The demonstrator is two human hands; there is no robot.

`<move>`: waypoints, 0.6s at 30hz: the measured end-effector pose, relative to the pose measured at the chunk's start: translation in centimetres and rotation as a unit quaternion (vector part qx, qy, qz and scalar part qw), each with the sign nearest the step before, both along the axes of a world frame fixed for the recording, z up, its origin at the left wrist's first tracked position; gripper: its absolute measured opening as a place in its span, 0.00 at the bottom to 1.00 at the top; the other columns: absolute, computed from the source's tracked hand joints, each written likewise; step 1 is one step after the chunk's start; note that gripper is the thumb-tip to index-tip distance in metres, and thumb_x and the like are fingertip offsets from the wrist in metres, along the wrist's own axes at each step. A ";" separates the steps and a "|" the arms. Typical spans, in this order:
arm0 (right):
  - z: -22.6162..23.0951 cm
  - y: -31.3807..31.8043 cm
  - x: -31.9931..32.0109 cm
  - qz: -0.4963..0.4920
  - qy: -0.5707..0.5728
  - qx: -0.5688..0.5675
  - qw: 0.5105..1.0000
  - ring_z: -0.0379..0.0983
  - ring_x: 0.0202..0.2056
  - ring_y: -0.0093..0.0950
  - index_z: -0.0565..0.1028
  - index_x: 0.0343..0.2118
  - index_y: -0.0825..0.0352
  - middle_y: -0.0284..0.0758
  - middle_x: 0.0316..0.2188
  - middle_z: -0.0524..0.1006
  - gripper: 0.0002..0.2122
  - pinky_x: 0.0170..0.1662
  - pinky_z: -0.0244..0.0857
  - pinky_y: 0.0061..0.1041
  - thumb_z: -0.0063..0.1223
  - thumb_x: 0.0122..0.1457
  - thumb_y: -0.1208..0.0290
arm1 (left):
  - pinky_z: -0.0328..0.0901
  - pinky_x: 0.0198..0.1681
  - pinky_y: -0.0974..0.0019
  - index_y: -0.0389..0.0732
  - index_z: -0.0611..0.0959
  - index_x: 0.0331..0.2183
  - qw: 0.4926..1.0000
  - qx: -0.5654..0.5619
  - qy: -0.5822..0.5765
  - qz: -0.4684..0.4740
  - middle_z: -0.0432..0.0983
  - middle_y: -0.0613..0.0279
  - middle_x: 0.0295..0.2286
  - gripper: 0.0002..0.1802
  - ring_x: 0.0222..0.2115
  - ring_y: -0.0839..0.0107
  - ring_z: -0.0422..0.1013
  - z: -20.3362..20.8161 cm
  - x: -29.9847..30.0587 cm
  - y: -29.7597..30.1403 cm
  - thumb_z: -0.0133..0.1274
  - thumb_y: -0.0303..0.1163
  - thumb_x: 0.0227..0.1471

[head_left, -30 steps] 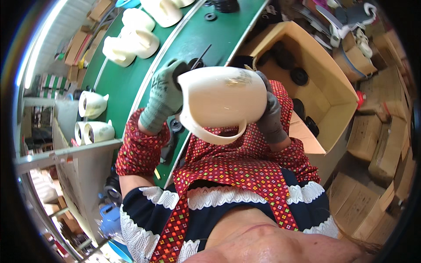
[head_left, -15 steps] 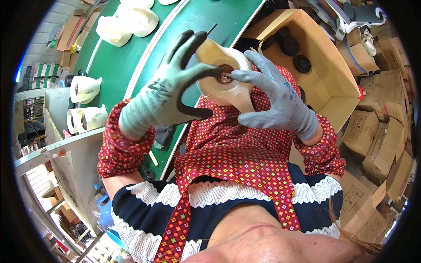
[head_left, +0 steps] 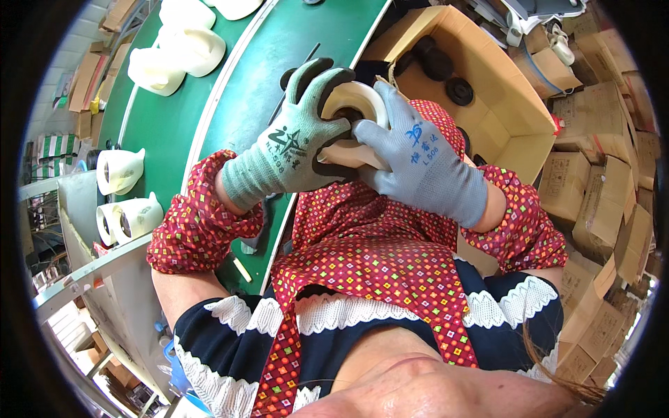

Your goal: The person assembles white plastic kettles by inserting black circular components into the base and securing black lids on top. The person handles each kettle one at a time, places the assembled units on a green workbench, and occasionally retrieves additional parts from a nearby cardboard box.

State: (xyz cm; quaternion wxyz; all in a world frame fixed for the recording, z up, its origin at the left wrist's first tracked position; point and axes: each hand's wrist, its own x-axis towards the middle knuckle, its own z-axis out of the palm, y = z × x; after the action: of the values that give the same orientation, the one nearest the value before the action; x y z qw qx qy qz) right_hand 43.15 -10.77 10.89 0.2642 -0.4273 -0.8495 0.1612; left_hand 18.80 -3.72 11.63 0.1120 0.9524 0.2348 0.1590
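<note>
Between my two gloved hands is a cream-white plastic housing [head_left: 365, 95], rounded, with a dark round opening at its middle. My left hand [head_left: 306, 132], in a green-grey glove with dark fingertips, wraps the housing's left side, its thumb at the opening. On the right side my right hand [head_left: 418, 143], in a blue-grey glove, grips the housing with its thumb beside the opening too. The inside of the opening is mostly hidden by the thumbs. A thin black rod [head_left: 306, 54] shows just beyond my left fingers; I cannot tell whether it touches the housing.
Similar white housings [head_left: 182, 52] lie on the green conveyor [head_left: 230, 104] at far left, with more white pieces [head_left: 129, 216] at its near left edge. At right, an open cardboard box [head_left: 512, 132] holds several black round parts [head_left: 458, 91]. Stacked cartons [head_left: 592, 132] stand beyond it.
Both hands have closed in around the housing, which has tilted so its opening shows less. Before, my fingers were more spread and the copper-coloured centre was visible.
</note>
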 end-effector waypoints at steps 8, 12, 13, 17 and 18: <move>0.2 4.7 6.5 0.077 0.152 -0.132 0.976 0.66 0.71 0.48 0.73 0.63 0.68 0.52 0.70 0.66 0.32 0.72 0.61 0.39 0.74 0.58 0.62 | 0.61 0.65 0.29 0.42 0.86 0.49 0.997 0.025 -0.077 -0.010 0.64 0.36 0.63 0.44 0.65 0.30 0.59 0.5 1.1 -1.6 0.82 0.49 0.28; -12.5 10.1 6.8 0.016 0.298 -0.211 0.931 0.75 0.61 0.29 0.73 0.66 0.70 0.38 0.59 0.81 0.25 0.69 0.68 0.35 0.55 0.76 0.55 | 0.70 0.61 0.32 0.45 0.91 0.45 0.956 0.230 -0.086 -0.162 0.76 0.39 0.58 0.24 0.61 0.33 0.67 -1.8 4.3 -4.6 0.74 0.37 0.44; -10.8 10.6 4.6 0.013 0.451 -0.494 0.743 0.77 0.60 0.28 0.75 0.64 0.70 0.38 0.58 0.82 0.25 0.66 0.70 0.34 0.52 0.77 0.52 | 0.70 0.62 0.29 0.46 0.91 0.47 0.967 0.152 -0.119 -0.164 0.76 0.47 0.59 0.27 0.59 0.36 0.70 -1.4 5.5 -5.3 0.74 0.36 0.40; -9.2 9.3 3.4 0.001 0.581 -0.613 0.535 0.82 0.49 0.26 0.78 0.61 0.68 0.35 0.51 0.86 0.24 0.55 0.77 0.27 0.49 0.79 0.50 | 0.55 0.72 0.19 0.47 0.84 0.57 0.956 0.143 -0.078 -0.242 0.66 0.58 0.70 0.30 0.71 0.56 0.64 -4.5 6.8 -7.2 0.66 0.33 0.50; -8.6 8.4 4.0 0.003 0.590 -0.582 0.559 0.81 0.47 0.24 0.80 0.56 0.67 0.34 0.48 0.86 0.22 0.54 0.77 0.27 0.48 0.79 0.51 | 0.56 0.72 0.20 0.49 0.84 0.57 0.940 0.146 -0.071 -0.300 0.69 0.59 0.68 0.28 0.71 0.58 0.64 -4.9 7.0 -7.6 0.63 0.32 0.53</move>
State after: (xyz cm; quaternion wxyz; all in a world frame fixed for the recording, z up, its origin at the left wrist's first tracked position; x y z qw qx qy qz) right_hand 47.13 -2.36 2.31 0.3998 -0.2946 -0.2264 0.8379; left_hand 25.80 -11.35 6.71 0.0306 0.9707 -0.0962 0.2179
